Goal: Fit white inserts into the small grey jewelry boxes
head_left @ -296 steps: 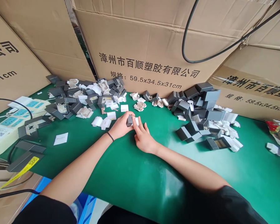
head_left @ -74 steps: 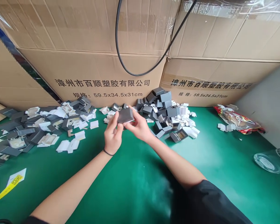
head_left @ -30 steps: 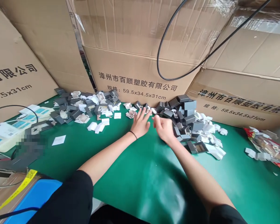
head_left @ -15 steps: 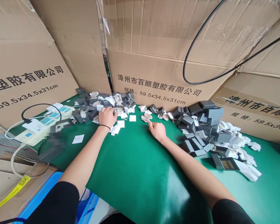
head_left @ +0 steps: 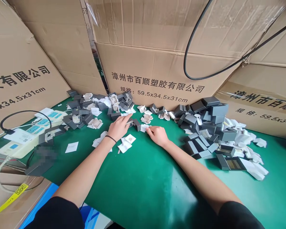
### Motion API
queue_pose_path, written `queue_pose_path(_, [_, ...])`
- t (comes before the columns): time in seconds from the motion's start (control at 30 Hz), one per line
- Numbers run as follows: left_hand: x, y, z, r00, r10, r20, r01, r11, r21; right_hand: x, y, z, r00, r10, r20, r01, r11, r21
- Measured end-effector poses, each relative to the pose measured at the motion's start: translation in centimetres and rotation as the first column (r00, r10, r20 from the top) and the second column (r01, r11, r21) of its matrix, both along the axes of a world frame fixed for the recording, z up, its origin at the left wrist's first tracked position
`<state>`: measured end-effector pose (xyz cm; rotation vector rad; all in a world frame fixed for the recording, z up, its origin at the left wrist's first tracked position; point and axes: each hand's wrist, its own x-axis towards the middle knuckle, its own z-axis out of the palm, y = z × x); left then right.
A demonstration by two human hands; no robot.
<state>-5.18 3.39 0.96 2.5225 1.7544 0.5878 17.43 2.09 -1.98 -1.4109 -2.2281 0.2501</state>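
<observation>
My left hand (head_left: 120, 128) is over the table with its fingers stretched out to the right. A small dark grey box (head_left: 135, 125) stands open by its fingertips; whether the hand touches it is hard to tell. My right hand (head_left: 157, 135) is closed, its thumb and forefinger at the edge of a small white card (head_left: 144, 128). The card lies between the box and this hand. Loose white papers (head_left: 125, 144) rest below my left hand. Just beyond my right hand sits a crumpled paper liner (head_left: 146, 119).
Dark boxes and liners are heaped at the back left (head_left: 79, 109). A bigger pile of grey boxes (head_left: 197, 127) stands on the right beside white papers (head_left: 238, 135). A power strip (head_left: 26, 136) lies at the left edge. Cardboard cartons (head_left: 152, 60) wall the green table (head_left: 145, 178).
My left hand has moved right and nearer, away from the left heap, and its fingers have stretched. The grey box and a white card now sit between the hands. The view has shifted slightly.
</observation>
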Motion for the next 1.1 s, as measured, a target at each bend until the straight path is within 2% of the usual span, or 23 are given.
queue_pose_path(0.07, [-0.1,0.3,0.0,0.996,0.084,0.022,-0.083,0.996,-0.040,0.0,0.0,0.0,0.999,0.004,0.037,-0.005,1.000,0.011])
queue_pose_path(0.17, [-0.8,0.4,0.4,0.970,0.171,0.172,-0.173,0.985,-0.002,-0.1,-0.4,0.2,0.997,-0.006,0.071,0.003,0.999,0.040])
queue_pose_path(0.23, [-1.4,0.3,0.8,0.922,0.215,0.322,-0.239,0.970,0.034,-0.5,-1.1,0.5,0.997,0.030,0.075,-0.038,0.994,0.103])
queue_pose_path(0.3, [-2.1,0.2,1.3,0.836,0.259,0.483,-0.308,0.951,0.024,-1.4,-2.1,0.9,0.985,0.154,0.076,-0.166,0.969,0.182])
queue_pose_path(0.37, [-2.5,0.3,1.7,0.695,0.293,0.657,-0.344,0.937,-0.054,-2.5,-3.0,1.4,0.927,0.353,0.122,-0.373,0.899,0.230])
queue_pose_path(0.4, [-2.7,0.5,1.8,0.595,0.308,0.742,-0.337,0.934,-0.118,-3.2,-3.3,1.6,0.887,0.434,0.161,-0.461,0.857,0.231])
queue_pose_path(0.47, [-2.9,0.8,1.9,0.360,0.342,0.868,-0.260,0.930,-0.258,-4.3,-3.3,1.7,0.828,0.508,0.237,-0.553,0.810,0.196])
queue_pose_path(0.5, [-2.9,1.0,1.9,0.248,0.361,0.899,-0.200,0.927,-0.317,-4.7,-3.1,1.7,0.820,0.510,0.261,-0.559,0.812,0.167])
queue_pose_path(0.57, [-3.0,1.2,1.9,0.083,0.400,0.913,-0.084,0.915,-0.394,-5.2,-2.3,1.5,0.823,0.492,0.283,-0.537,0.837,0.105])
queue_pose_path(0.63, [-3.3,1.2,2.0,-0.014,0.434,0.901,-0.018,0.901,-0.434,-5.4,-1.4,1.4,0.827,0.469,0.310,-0.509,0.859,0.058])
queue_pose_path(0.7, [-3.5,1.3,2.0,-0.067,0.452,0.889,-0.002,0.891,-0.454,-5.5,-0.9,1.4,0.864,0.373,0.338,-0.418,0.906,0.069])
queue_pose_path(0.77, [-3.7,1.3,1.9,-0.110,0.444,0.889,-0.033,0.893,-0.450,-5.7,-0.9,1.6,0.926,0.178,0.332,-0.238,0.960,0.149])
queue_pose_path(0.83, [-3.9,1.4,2.0,-0.155,0.420,0.894,-0.089,0.896,-0.436,-6.1,-1.3,1.8,0.955,0.022,0.295,-0.094,0.968,0.232])
queue_pose_path(0.87, [-4.1,1.5,2.0,-0.175,0.408,0.896,-0.114,0.896,-0.430,-6.5,-1.6,1.8,0.959,0.008,0.284,-0.083,0.964,0.252])
queue_pose_path(0.93, [-4.9,1.5,2.4,-0.169,0.415,0.894,-0.120,0.891,-0.437,-7.2,-2.1,1.7,0.951,0.094,0.296,-0.167,0.958,0.235])
queue_pose_path(0.97, [-5.7,1.4,2.8,-0.119,0.431,0.895,-0.088,0.893,-0.442,-7.5,-2.2,1.6,0.940,0.148,0.307,-0.219,0.953,0.210])
queue_pose_path(1.0, [-6.6,1.3,3.2,-0.039,0.453,0.891,-0.038,0.890,-0.454,-7.8,-2.2,1.4,0.933,0.182,0.312,-0.247,0.951,0.184])
queue_pose_path(1.07, [-8.7,0.7,4.0,0.216,0.452,0.865,0.108,0.870,-0.482,-8.3,-2.0,0.9,0.936,0.175,0.306,-0.230,0.961,0.153])
queue_pose_path(1.1, [-9.7,0.3,4.4,0.331,0.460,0.824,0.163,0.832,-0.530,-8.4,-1.7,0.7,0.944,0.150,0.293,-0.200,0.968,0.150])
